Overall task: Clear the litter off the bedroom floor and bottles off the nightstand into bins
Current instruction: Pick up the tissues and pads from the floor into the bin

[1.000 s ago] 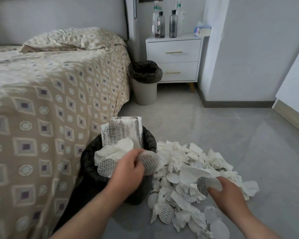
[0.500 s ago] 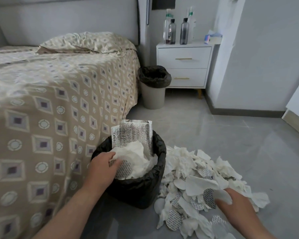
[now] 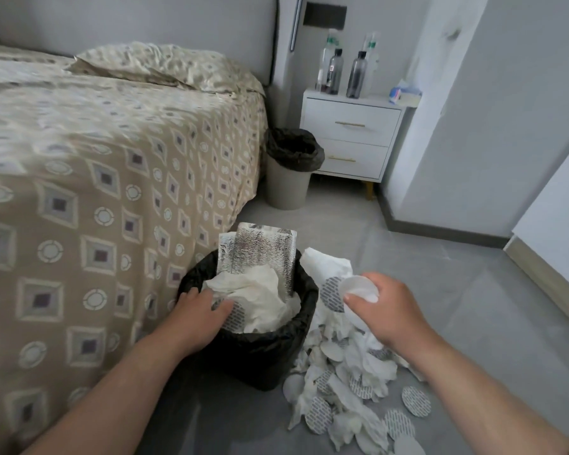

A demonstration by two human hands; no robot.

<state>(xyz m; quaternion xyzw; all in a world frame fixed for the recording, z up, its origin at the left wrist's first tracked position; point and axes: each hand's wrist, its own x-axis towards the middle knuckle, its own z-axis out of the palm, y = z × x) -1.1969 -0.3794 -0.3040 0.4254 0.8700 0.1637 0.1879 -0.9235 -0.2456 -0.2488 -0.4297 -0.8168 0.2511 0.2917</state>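
Left hand (image 3: pixel 200 318) lies in the near bin (image 3: pixel 260 356), fingers laid flat and relaxed on the crumpled tissue (image 3: pixel 257 297) and a patterned round pad that fill it. Right hand (image 3: pixel 383 310) hangs just right of that bin's rim, above the floor pile, its thumb and fingers pinching a bunch of litter (image 3: pixel 339 284): white tissue, a plain white disc and a grey-patterned disc. A silver foil pouch (image 3: pixel 260 254) stands upright at the far side of the bin, rising above its rim. The bin wears a black liner and sits on the grey floor (image 3: pixel 440 257), close against the bed (image 3: pixel 96 178).

Right of the bin, touching its side, the pile (image 3: pixel 342 382) of torn tissue and round pads spreads over the floor, with a few loose discs at its near edge.

Beyond the bin, a second bin (image 3: pixel 288 182), beige with a black liner, stands between the bed's corner and the nightstand (image 3: pixel 352 133). On the nightstand stand several bottles (image 3: pixel 355 75), two dark and at least two clear with green labels behind them; their exact count is hard to tell. A small tissue packet (image 3: pixel 404 95) lies at the nightstand's right end, against the wall.
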